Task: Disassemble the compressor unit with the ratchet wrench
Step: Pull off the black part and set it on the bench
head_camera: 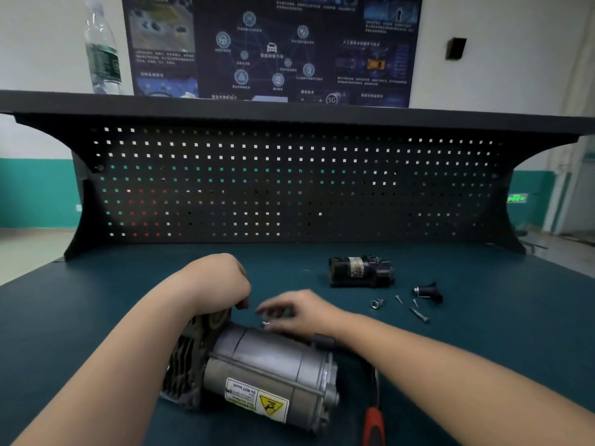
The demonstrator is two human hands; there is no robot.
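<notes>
Nearest me, the ratchet wrench (373, 413) lies just right of the compressor unit (257, 371) on the green bench (96, 317). My left hand (219, 281) curls over the unit's far end; I cannot tell its grip. My right hand (299, 312) pinches something small beside it. Beyond, right: loose screws (418, 314) and a black part (360, 272).

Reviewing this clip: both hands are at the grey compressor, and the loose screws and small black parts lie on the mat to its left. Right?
Not quite. The head view shows the loose screws and small black parts lying to the right of the compressor, not left. Both hands, left hand and right hand, are indeed at it.
</notes>
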